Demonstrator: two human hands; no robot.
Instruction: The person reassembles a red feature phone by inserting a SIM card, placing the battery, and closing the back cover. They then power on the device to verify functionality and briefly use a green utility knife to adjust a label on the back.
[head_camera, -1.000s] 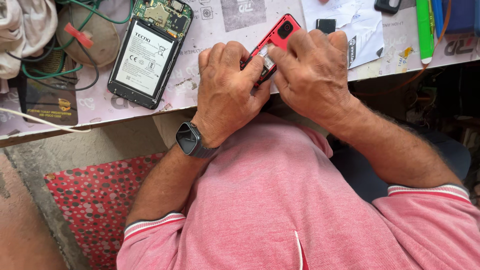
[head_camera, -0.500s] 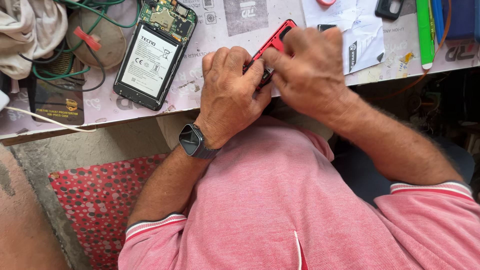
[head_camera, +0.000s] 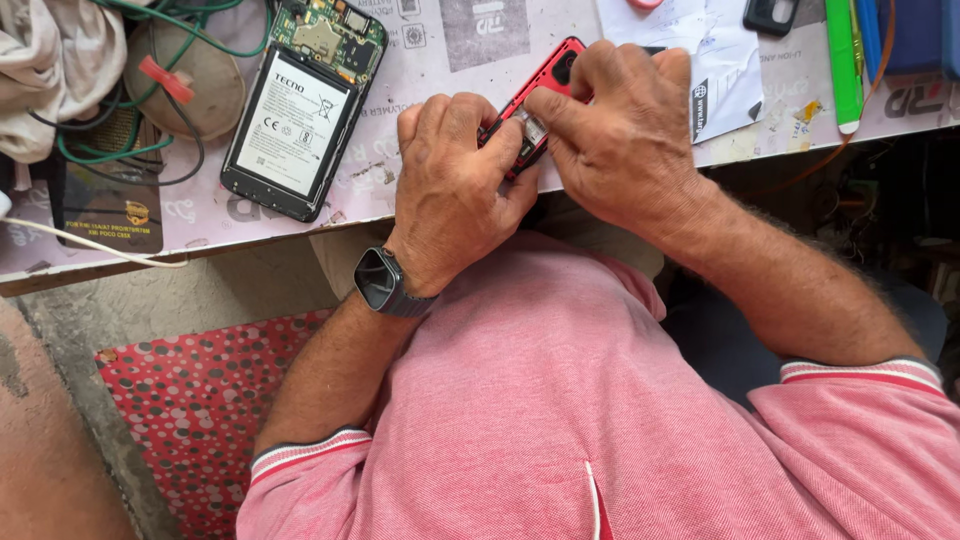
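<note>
Worktop (head_camera: 420, 60) runs across the top of the view, front edge facing the person, covered w/ printed paper. Biggest item on it: an opened smartphone (head_camera: 300, 110), back off, battery and circuit board showing, lying tilted near the front edge, left of the hands. Further left, by the left edge: a grey cloth (head_camera: 55, 70), a round pad (head_camera: 195, 85) w/ green wires (head_camera: 120, 160) looped over it, and a dark card (head_camera: 105, 205). Toward the right end: a white paper sheet (head_camera: 715, 60) and a green pen (head_camera: 843, 65).

Both hands meet at the front edge, about mid-worktop. Left hand (head_camera: 455, 195), watch (head_camera: 385, 282) on the wrist, fingers curled tight around the lower part of a small red phone (head_camera: 540, 85). Right hand (head_camera: 625, 150) covers the upper right side, thumb and forefinger pinched narrow on a small silvery part at the phone's open back; exactly what that part is, can't tell.

Judgement: to do this bit well, keep the left grip firm so the phone can't twist, rest it on the worktop edge, work the small part w/ light fingertip pressure, no forcing, and keep it over the worktop so nothing drops to the lap.
</note>
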